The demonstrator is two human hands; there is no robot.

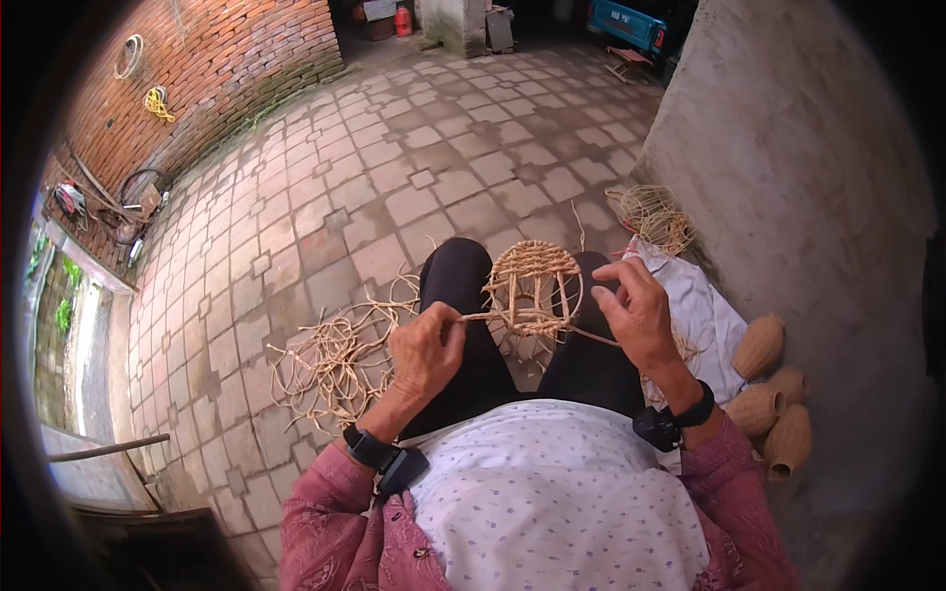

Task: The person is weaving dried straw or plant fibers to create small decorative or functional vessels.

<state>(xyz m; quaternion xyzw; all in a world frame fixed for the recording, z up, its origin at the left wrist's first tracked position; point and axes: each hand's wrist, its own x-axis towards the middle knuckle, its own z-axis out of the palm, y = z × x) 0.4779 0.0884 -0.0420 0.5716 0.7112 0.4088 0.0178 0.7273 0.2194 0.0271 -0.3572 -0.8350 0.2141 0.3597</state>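
A small woven basket piece (535, 258) of twisted straw cord rests on my thighs, with a dense woven band at its far side and open uprights below. My left hand (426, 353) is closed, thumb and fingers pinching a straw cord (476, 317) that runs to the piece's near left edge. To the right of the piece, my right hand (636, 310) is raised with thumb and forefinger apart and nothing between them. Another cord (593, 338) leads from the near edge and passes behind this hand; whether the lower fingers touch it is hidden.
Loose straw cords (340, 360) lie heaped on the paving left of my legs. At right, a wire-like bundle (652, 219), a white cloth (705, 300) and several tan woven vases (761, 347) line the grey wall (788, 167). A brick wall (227, 59) stands far left.
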